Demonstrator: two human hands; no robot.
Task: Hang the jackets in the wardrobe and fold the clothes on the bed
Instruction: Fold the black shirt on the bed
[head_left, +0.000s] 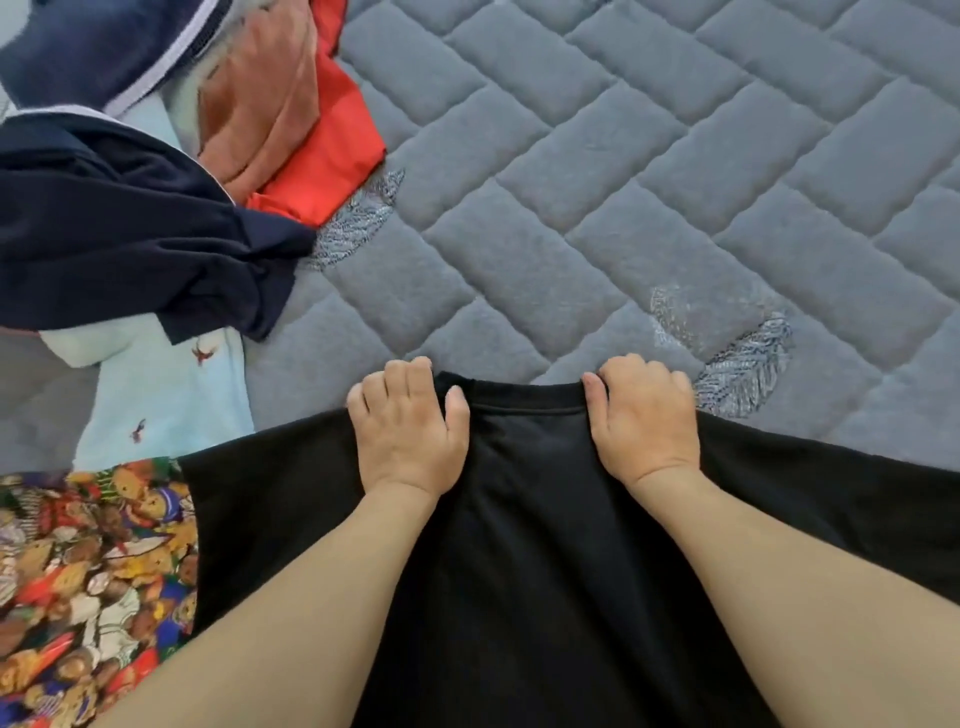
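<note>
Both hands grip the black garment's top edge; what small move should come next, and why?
Probably draw the black garment forward and lay it flat on the quilted bed. The left hand and right hand hold its edge, and open bed lies ahead.

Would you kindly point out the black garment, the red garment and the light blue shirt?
black garment (530, 519), head view, on its middle between the forearms.
red garment (332, 156), head view, on its flat red panel.
light blue shirt (171, 395), head view, on its printed front.

Two hands, left hand (408, 431) and right hand (644, 421), one black garment (524, 545), one quilted bed (675, 182).
</note>
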